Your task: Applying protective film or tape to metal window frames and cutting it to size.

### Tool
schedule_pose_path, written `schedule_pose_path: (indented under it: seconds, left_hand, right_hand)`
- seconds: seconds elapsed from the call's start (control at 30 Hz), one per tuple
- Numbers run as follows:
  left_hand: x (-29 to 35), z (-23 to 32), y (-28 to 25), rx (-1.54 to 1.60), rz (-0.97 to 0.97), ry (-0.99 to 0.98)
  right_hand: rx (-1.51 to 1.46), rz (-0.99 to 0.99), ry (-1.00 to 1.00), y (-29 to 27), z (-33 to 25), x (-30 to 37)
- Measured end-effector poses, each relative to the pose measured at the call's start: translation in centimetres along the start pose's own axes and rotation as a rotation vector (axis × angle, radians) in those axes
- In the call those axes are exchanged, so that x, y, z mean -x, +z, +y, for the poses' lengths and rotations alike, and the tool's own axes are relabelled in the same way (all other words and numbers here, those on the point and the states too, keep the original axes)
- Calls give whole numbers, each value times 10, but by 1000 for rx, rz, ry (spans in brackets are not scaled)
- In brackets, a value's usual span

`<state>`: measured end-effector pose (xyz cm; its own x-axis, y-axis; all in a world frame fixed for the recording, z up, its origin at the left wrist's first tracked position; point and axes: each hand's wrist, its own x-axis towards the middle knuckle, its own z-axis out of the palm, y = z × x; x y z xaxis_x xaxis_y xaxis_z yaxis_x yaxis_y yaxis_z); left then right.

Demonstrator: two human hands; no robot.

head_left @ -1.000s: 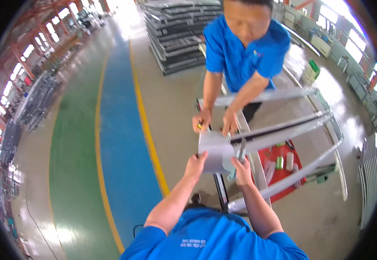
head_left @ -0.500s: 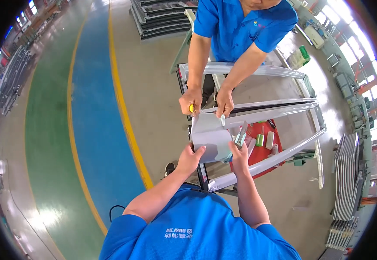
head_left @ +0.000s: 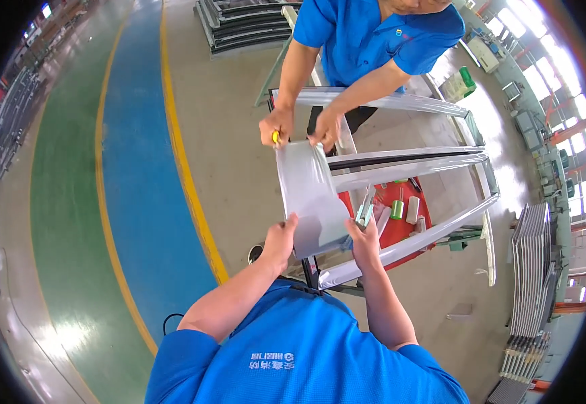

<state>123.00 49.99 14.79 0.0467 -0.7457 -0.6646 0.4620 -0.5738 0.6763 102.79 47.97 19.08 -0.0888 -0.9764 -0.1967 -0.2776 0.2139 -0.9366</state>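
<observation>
A pale grey-white sheet (head_left: 310, 195) spans the gap between me and a co-worker, over the near end of a metal frame (head_left: 401, 175). My left hand (head_left: 279, 244) is closed on its near left edge, thumb lying along the top. My right hand (head_left: 366, 241) is closed round a slim tool with pale green and metal parts (head_left: 365, 209), beside the sheet's right edge; its exact kind is unclear. At the sheet's far edge, the co-worker's one hand (head_left: 276, 129) holds a small yellow object (head_left: 275, 137), and the other hand (head_left: 327, 128) touches the far right corner.
A red tray (head_left: 394, 232) below the frame carries a green cylinder (head_left: 397, 209) and a white one (head_left: 412, 209). Dark frames are stacked (head_left: 242, 27) behind the co-worker. Pale slats (head_left: 530, 269) stand far right. A yellow line (head_left: 185, 161) borders the blue floor lane.
The sheet's far end has moved away and left with the co-worker's hands, and more of its surface shows. My hands have shifted slightly left, the tool still in the right.
</observation>
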Motion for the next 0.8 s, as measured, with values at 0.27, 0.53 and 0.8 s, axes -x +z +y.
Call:
schedule_pose_path:
  seconds: [0.27,0.53,0.8]
  left_hand:
    - [65,-47,-5,-89,-235,-90]
    - [101,-61,11,-152,-293,-110]
    - [145,-114,24,-186,-264,-108]
  right_hand:
    - [-58,22,46,-27,30,60]
    - [-142,31,157,-59,40,93]
    - [-120,24,184,-95,54,140]
